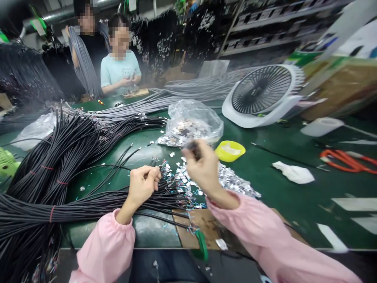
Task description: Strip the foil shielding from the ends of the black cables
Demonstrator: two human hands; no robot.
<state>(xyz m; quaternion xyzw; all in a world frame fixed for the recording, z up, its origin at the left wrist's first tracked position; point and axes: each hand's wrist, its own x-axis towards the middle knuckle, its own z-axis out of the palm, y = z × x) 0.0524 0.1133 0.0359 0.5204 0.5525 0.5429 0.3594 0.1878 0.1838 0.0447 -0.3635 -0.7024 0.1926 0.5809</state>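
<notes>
My left hand [143, 184] is closed with thumb and fingertips together on a thin black cable [107, 166] that runs in from the left. Its stripped end shows just past the fingertips. My right hand [204, 167] is raised to the right, fingers curled round something small and dark, blurred by motion. Under and beside both hands lies a bundle of black cables [97, 210], with coloured wire ends fanned out to the right. Below my right hand spreads a pile of silvery foil scraps [235, 181].
Beyond the hands are a clear plastic bag [194, 118], a yellow dish [230, 151] and a white fan [262, 94]. More black cables [55, 157] heap up at left. Orange-handled scissors [344, 161] lie at right. Two people are across the green table [259, 204].
</notes>
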